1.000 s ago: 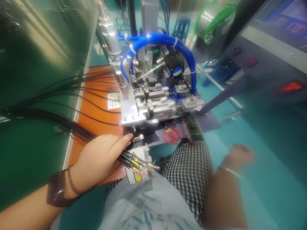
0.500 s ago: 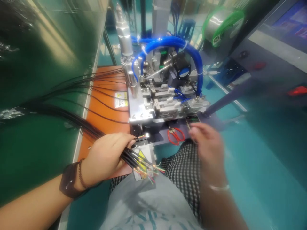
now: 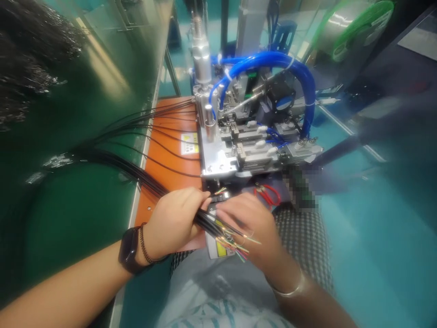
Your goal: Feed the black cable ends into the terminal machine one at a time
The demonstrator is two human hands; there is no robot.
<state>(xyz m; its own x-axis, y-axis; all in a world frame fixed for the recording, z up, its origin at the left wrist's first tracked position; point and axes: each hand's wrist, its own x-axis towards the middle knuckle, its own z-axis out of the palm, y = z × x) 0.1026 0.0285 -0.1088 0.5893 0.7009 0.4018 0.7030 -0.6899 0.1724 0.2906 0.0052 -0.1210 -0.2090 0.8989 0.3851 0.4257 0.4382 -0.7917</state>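
Note:
My left hand [image 3: 177,216] is closed around a bundle of black cables [image 3: 209,223], whose stripped ends show thin coloured wires. Between its thumb and forefinger, a cable end with coloured wires [image 3: 221,190] points toward a small white connector [image 3: 226,196] at the machine's front edge. My right hand [image 3: 254,223] is beside the bundle, fingers bent and pressed together, tips at the upper side of the cables. What those fingertips grip, if anything, is hidden. Several cable ends lie in front of its palm.
The machine [image 3: 256,141] carries a thick blue tube [image 3: 266,59] and stands beside an orange board [image 3: 170,123] crossed by black cables. Red-handled snips [image 3: 269,195] lie behind my right hand. A green-rimmed spool [image 3: 355,29] is at upper right. A green table surface [image 3: 78,228] extends left.
My right hand has moved left from beside the red-handled snips to the cable ends. My left hand still holds the bundle. The camera view has shifted, so the scene sits farther right.

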